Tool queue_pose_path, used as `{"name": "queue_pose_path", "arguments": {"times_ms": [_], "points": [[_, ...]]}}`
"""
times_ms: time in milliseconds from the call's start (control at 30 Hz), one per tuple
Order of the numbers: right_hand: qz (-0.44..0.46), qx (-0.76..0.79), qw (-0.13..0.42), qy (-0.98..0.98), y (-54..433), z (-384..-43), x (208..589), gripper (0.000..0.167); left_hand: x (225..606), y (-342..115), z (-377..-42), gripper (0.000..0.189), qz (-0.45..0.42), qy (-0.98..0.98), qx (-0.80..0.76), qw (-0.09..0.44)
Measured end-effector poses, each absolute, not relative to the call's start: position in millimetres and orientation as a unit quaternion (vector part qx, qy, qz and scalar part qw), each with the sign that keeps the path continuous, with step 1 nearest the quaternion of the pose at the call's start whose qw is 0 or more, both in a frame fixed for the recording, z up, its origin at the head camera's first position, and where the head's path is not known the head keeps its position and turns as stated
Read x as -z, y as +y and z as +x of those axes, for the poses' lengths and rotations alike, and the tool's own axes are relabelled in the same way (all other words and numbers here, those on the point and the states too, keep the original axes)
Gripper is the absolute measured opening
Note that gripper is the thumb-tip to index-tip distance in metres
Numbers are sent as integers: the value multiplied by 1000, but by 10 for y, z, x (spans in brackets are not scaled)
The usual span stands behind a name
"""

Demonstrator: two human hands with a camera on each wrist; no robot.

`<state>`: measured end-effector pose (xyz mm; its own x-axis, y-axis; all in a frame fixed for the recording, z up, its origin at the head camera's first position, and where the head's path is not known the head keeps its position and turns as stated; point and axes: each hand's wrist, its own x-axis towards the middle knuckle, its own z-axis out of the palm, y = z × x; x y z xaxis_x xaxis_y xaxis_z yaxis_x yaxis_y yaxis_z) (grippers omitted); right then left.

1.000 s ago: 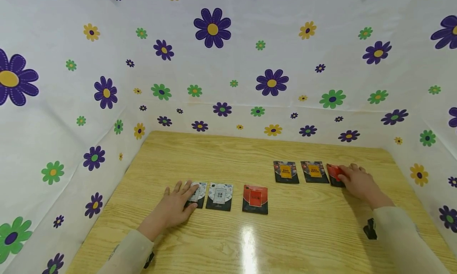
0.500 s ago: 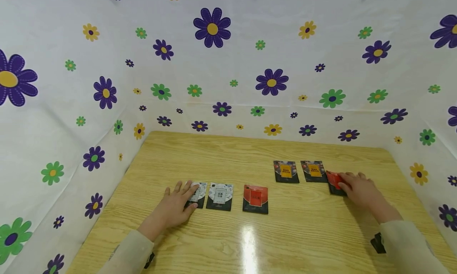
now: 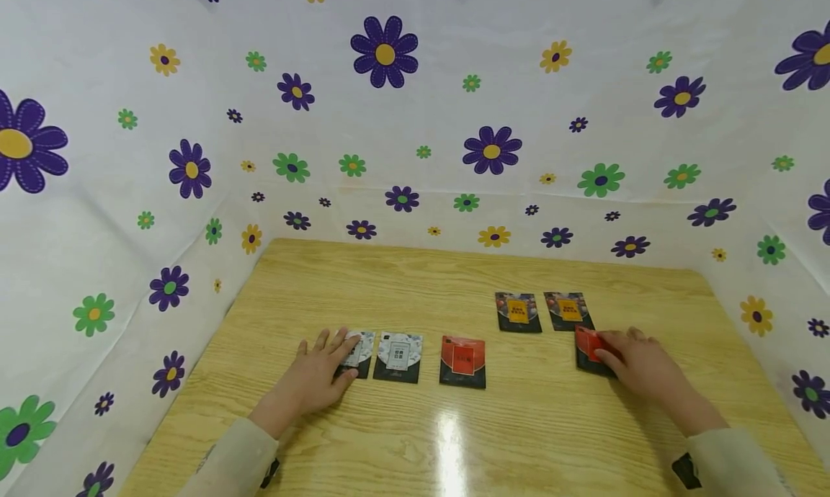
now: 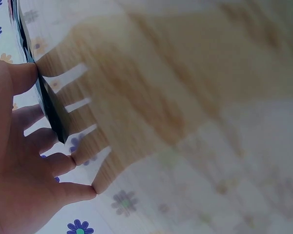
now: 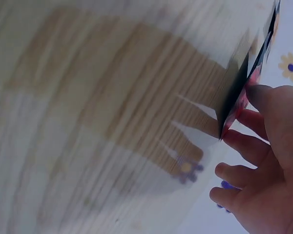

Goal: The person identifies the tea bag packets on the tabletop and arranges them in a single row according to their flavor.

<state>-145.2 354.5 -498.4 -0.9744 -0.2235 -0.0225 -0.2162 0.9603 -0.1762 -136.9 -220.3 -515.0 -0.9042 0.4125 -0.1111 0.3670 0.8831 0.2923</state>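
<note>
The right hand (image 3: 638, 367) lies flat on the wooden tabletop (image 3: 415, 281), its fingers (image 3: 609, 338) straight and a little apart, pressing on a red packet (image 3: 588, 349) whose far left part sticks out beyond the fingertips; the right wrist view shows the thumb (image 5: 261, 95) and fingertips against that packet's edge (image 5: 239, 100). Just beyond these fingers lie 2 dark packets with orange labels (image 3: 518, 312) (image 3: 568, 311), side by side and clear of the red one. The left hand (image 3: 318, 378) rests flat too, its straight, spread fingers (image 3: 344, 346) lying on a grey-and-white packet (image 3: 360, 351). To the right of those fingers sits a second grey-and-white packet (image 3: 398, 356), then another red packet (image 3: 463, 361), roughly midway between the 2 hands. A flowered cloth (image 3: 389, 122) walls in the tabletop on 3 sides.
</note>
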Motion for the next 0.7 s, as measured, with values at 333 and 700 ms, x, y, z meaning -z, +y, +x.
{"name": "queue_pose_path", "arguments": {"times_ms": [333, 700], "points": [[-115, 70, 35, 990, 3296, -1383, 4964, 52, 5167, -2204, -1366, 64, 200, 967, -129, 88], [-160, 55, 13, 985, 2952, -1369, 4963, 49, 5143, -2210, -1371, 64, 201, 966, -135, 87]]}}
